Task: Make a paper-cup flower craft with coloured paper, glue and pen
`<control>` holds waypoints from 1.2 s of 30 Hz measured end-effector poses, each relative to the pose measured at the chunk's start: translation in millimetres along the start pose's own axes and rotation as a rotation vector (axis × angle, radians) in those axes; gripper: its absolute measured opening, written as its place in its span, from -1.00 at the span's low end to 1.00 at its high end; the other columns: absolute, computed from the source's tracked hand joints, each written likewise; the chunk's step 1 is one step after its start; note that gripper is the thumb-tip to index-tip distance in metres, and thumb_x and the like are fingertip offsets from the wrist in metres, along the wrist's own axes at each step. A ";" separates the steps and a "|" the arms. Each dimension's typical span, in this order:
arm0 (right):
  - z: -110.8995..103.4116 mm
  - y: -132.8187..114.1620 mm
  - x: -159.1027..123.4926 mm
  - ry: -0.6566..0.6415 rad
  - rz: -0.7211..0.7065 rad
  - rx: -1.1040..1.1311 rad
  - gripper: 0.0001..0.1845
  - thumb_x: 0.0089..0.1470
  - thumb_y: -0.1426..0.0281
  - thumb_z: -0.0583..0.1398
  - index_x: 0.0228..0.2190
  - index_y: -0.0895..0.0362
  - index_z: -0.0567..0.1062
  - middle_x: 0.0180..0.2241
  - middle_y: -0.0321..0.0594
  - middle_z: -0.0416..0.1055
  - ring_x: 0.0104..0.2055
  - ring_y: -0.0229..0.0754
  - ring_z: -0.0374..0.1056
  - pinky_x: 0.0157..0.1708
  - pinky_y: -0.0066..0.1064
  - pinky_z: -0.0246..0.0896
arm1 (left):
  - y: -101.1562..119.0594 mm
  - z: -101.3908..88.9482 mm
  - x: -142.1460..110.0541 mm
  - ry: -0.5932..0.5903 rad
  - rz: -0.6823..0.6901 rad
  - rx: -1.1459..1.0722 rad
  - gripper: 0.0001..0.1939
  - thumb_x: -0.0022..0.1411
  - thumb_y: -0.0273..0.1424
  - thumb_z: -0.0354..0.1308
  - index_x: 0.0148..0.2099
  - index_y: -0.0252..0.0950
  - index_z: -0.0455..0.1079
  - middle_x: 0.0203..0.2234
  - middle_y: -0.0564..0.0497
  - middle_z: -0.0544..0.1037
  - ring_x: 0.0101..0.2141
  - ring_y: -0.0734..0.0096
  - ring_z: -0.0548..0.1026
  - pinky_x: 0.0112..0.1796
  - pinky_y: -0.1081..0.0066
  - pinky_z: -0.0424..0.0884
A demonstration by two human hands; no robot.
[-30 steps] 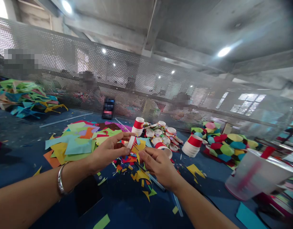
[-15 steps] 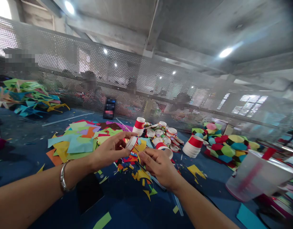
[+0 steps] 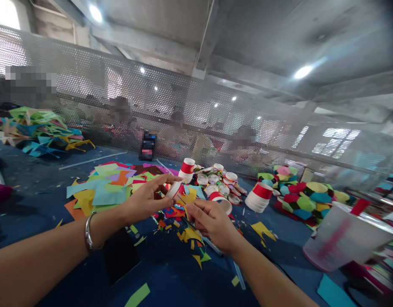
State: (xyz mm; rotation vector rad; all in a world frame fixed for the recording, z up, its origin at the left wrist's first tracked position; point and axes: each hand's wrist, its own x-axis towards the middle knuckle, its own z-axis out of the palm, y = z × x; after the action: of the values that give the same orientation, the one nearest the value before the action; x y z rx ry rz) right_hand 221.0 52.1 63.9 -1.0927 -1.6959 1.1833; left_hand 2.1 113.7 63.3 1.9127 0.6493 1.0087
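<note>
My left hand point(image 3: 153, 194), with a silver bangle on its wrist, grips a paper cup piece point(image 3: 174, 190) by its rim. That piece is short, white and round, with some red, and is tilted toward my right hand. My right hand point(image 3: 209, 219) is closed on a slim pointed metal tool point(image 3: 183, 200), whose tip points at the cup piece. Fingers hide much of the tool, so its kind is unclear. Beneath both hands lie small paper scraps point(image 3: 192, 233) in yellow, orange and red.
Coloured paper sheets point(image 3: 110, 194) are piled left of my hands. Stacked paper cups point(image 3: 259, 197) and many cut cup bottoms point(image 3: 212, 179) lie ahead and right. A large plastic drink cup point(image 3: 346, 238) stands at right. A phone point(image 3: 148, 146) leans against the perforated screen point(image 3: 171, 94).
The cup piece has turned slightly in my left hand and shifted a little left. My right hand holds nearly the same place.
</note>
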 end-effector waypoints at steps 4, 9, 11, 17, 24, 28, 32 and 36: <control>0.0 -4.3 1.3 0.021 0.028 0.103 -0.49 0.16 -0.04 0.25 -0.53 0.11 0.35 -0.73 -0.56 -0.05 -0.69 -0.44 -0.23 -0.72 -0.50 -0.37 | -1.8 -1.2 0.1 -0.015 0.006 0.009 -0.45 0.21 -0.35 0.20 0.25 -0.16 0.28 -0.08 -0.04 0.47 -0.23 0.37 0.41 -0.31 0.40 0.35; 0.0 -4.8 1.7 0.019 0.048 0.113 -0.48 0.15 -0.04 0.25 -0.54 0.12 0.36 -0.74 -0.56 -0.04 -0.70 -0.45 -0.23 -0.72 -0.52 -0.37 | 0.6 -0.6 -1.5 -0.030 0.022 0.053 -0.42 0.20 -0.39 0.20 0.27 -0.17 0.28 -0.14 -0.03 0.48 -0.25 0.39 0.41 -0.33 0.42 0.36; 0.2 -4.3 1.1 0.011 0.054 0.110 -0.48 0.15 -0.04 0.25 -0.53 0.12 0.35 -0.74 -0.56 -0.04 -0.70 -0.45 -0.24 -0.72 -0.52 -0.37 | 2.3 -0.2 -2.6 -0.034 0.043 0.093 -0.42 0.18 -0.42 0.19 0.26 -0.16 0.30 -0.11 -0.03 0.48 -0.23 0.37 0.42 -0.33 0.42 0.38; 1.8 -7.7 -1.5 0.009 0.054 0.104 -0.49 0.18 -0.03 0.23 -0.53 0.12 0.33 -0.73 -0.56 -0.05 -0.69 -0.45 -0.25 -0.70 -0.51 -0.39 | 3.2 0.2 -4.1 -0.046 0.101 0.141 -0.44 0.21 -0.48 0.14 0.25 -0.11 0.31 -0.05 0.00 0.47 -0.17 0.36 0.44 -0.26 0.41 0.44; 1.4 -7.3 0.7 0.010 0.039 0.099 -0.46 0.14 -0.07 0.25 -0.54 0.10 0.32 -0.72 -0.56 -0.07 -0.69 -0.44 -0.24 -0.72 -0.51 -0.37 | 2.6 0.7 -5.1 -0.020 0.199 0.250 -0.42 0.24 -0.44 0.14 0.30 -0.06 0.27 0.04 -0.04 0.46 -0.13 0.34 0.47 -0.26 0.40 0.46; 1.5 -6.4 0.5 0.007 0.038 0.121 -0.46 0.13 -0.06 0.26 -0.55 0.10 0.32 -0.72 -0.56 -0.07 -0.69 -0.45 -0.25 -0.72 -0.50 -0.38 | 7.9 2.0 -6.9 0.008 0.296 0.482 -0.42 0.32 -0.41 0.09 0.36 -0.09 0.18 0.07 -0.08 0.48 -0.06 0.28 0.46 -0.18 0.33 0.47; 1.7 -6.1 0.7 0.006 0.058 0.151 -0.47 0.13 -0.06 0.27 -0.54 0.10 0.32 -0.73 -0.57 -0.08 -0.70 -0.45 -0.27 -0.72 -0.51 -0.40 | 8.1 3.1 -7.3 0.040 0.360 0.644 -0.48 0.39 -0.35 0.03 0.36 -0.15 0.16 0.05 -0.10 0.49 -0.04 0.28 0.47 -0.05 0.24 0.45; 2.3 -5.4 1.2 0.008 0.076 0.166 -0.48 0.15 -0.03 0.27 -0.54 0.11 0.33 -0.71 -0.55 -0.06 -0.68 -0.45 -0.26 -0.71 -0.51 -0.41 | 5.0 1.7 -6.7 0.079 0.383 0.747 -0.51 0.40 -0.35 0.01 0.34 -0.19 0.18 0.02 -0.11 0.51 -0.03 0.25 0.47 -0.01 0.26 0.40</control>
State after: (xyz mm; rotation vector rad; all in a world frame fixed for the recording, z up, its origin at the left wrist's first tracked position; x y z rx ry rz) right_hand 217.3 51.5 68.7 -1.0660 -1.5316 1.3406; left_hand 0.2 105.4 64.4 2.7369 0.7957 1.1826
